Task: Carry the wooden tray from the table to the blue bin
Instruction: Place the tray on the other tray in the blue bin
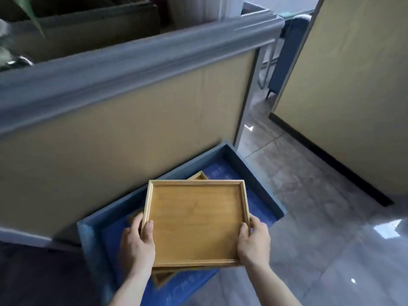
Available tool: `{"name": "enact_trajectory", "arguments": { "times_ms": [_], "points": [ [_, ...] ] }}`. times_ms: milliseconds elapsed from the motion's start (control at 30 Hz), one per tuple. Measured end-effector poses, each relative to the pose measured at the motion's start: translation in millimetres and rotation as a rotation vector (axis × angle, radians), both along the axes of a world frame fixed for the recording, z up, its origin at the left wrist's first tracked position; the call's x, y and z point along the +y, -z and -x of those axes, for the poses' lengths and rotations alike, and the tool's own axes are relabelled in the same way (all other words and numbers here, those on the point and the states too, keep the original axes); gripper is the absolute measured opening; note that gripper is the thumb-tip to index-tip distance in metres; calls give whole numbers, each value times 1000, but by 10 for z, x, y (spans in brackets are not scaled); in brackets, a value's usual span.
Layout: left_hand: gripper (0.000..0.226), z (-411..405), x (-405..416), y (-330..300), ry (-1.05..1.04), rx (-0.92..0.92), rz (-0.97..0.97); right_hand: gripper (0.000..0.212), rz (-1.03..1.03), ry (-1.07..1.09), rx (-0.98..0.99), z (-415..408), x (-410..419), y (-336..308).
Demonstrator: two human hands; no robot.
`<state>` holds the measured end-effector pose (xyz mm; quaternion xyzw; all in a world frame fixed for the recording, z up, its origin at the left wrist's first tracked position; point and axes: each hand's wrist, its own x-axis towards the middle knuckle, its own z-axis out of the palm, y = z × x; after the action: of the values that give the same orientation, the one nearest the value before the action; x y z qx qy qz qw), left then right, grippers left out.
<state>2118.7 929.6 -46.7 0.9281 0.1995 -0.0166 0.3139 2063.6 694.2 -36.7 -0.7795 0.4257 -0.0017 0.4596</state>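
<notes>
Both hands grip a rectangular wooden tray (196, 224) and hold it level above a blue bin (260, 184) that sits on the floor. The left hand (136, 244) clamps the tray's left rim near the near corner, thumb lying over the raised edge onto the inner face and fingers tucked beneath. The right hand (254, 241) clamps the right rim in the same way, thumb on top and fingers under. The two hands sit well apart, one on each short side, with both bare forearms reaching in from the lower edge of the view.

The tray is open side up, pale golden wood with a stepped rim, and nothing lies in it. Under it, inside the bin, parts of other wooden trays (199, 176) show: a corner pokes out past the far edge of the held tray, and another corner shows below its near edge. Whether the held tray touches those below cannot be told.

The bin stands against a tan partition (123, 133) capped by a grey rail (136, 60). To the right lies a glossy grey tiled floor (320, 195), and beyond it a second tan panel (353, 85) with a dark base strip. The scene is slightly blurred.
</notes>
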Motion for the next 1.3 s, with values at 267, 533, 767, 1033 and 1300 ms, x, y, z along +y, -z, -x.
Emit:
{"name": "enact_trajectory", "arguments": {
  "times_ms": [267, 533, 767, 1033, 1300],
  "points": [
    [44, 59, -222, 50, -113, 42, -68, 33, -103, -40, 58, -39, -150, 196],
    [61, 80, -182, -93, -166, 50, 29, 71, -147, -50, 98, 18, -345, 110],
    [73, -170, -171, -154, -89, 257, 131, 78, -288, -11, 113, -35, -348, 56],
    [71, -256, -10, -161, -146, 359, 335, 30, -188, -23, 159, -134, -216, 26],
    [26, -114, 93, -213, -187, 181, 353, 21, 19, -63, 187, -353, -57, -209]
  ]
}}
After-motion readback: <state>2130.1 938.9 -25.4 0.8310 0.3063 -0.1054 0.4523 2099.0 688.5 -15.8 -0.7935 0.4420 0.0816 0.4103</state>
